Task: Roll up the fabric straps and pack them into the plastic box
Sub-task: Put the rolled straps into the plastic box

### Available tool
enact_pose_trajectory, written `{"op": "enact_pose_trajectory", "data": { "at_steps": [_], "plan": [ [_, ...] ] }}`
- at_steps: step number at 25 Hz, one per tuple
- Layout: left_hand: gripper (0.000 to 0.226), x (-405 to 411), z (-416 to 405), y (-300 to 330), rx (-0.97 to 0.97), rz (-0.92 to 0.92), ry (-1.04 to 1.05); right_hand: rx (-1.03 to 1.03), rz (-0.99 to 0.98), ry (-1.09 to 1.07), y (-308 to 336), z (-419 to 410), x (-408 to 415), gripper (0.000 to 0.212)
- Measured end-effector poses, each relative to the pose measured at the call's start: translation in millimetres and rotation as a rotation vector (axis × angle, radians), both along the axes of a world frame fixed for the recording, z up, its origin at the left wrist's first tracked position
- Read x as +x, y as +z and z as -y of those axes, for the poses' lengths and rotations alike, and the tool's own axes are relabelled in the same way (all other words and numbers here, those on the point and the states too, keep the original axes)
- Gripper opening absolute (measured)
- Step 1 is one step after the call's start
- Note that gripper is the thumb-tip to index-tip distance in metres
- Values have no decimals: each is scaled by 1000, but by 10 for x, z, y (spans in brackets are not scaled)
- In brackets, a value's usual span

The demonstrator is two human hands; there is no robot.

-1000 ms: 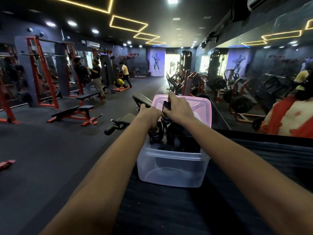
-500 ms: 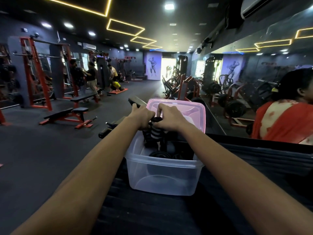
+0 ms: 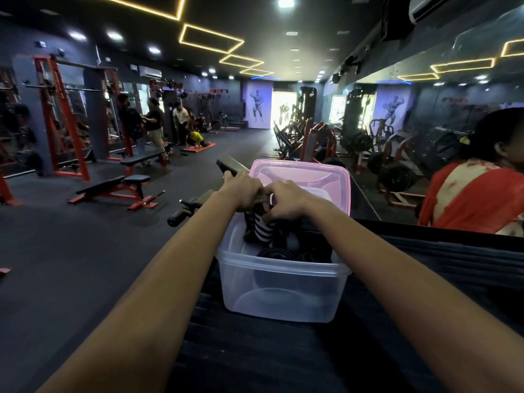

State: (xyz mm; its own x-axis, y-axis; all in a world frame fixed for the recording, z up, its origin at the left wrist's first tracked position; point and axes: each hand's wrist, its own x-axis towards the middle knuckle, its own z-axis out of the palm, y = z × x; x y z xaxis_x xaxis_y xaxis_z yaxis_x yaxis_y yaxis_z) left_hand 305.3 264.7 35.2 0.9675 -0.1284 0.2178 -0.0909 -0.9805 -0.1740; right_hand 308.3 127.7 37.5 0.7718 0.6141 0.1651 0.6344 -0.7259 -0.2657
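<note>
A clear plastic box (image 3: 279,296) stands on a dark padded surface in front of me. Its pink lid (image 3: 309,177) leans upright behind it. Rolled black straps (image 3: 276,255) lie inside the box. Over the box's far left corner both my hands hold a black-and-white striped fabric strap (image 3: 262,231), partly rolled, its lower end hanging into the box. My left hand (image 3: 242,191) grips the strap's top from the left. My right hand (image 3: 286,202) pinches it from the right, fingers curled around it.
The dark padded surface (image 3: 283,353) runs toward me and to the right. A mirror wall on the right reflects a person in red and cream (image 3: 476,194). Red benches (image 3: 113,190), racks and several people stand across the gym floor to the left.
The strap has shortened and risen as both hands kept rolling it together above the box. The camera view shifted slightly, and the box now sits lower in the frame.
</note>
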Motion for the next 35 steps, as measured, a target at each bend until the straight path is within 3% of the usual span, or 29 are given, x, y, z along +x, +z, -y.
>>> {"op": "enact_pose_trajectory", "data": {
  "at_steps": [8, 12, 15, 19, 26, 31, 35],
  "plan": [
    [23, -34, 6, -23, -72, -23, -47, -148, 65, 41, -46, -38, 43, 21],
    [25, -32, -17, -47, -80, -18, -35, 42, 22, 94, -32, 125, 93, 21],
    [24, -29, -20, -55, -70, 23, -44, -21, -58, 174, -21, 123, 76, 26],
    [21, -28, -11, -45, -155, 29, -23, -185, 195, 30, -88, 36, 63, 23],
    [24, 1, -80, -51, -248, -13, -112, -180, 99, -18, -46, 33, 73, 29],
    [30, -279, -124, 5, -465, 60, -146, -37, -52, -1, 64, 152, 6, 32],
    [32, -536, -224, 100, -493, 45, -155, 100, -64, -26, 75, 361, -156, 22]
  ]
}}
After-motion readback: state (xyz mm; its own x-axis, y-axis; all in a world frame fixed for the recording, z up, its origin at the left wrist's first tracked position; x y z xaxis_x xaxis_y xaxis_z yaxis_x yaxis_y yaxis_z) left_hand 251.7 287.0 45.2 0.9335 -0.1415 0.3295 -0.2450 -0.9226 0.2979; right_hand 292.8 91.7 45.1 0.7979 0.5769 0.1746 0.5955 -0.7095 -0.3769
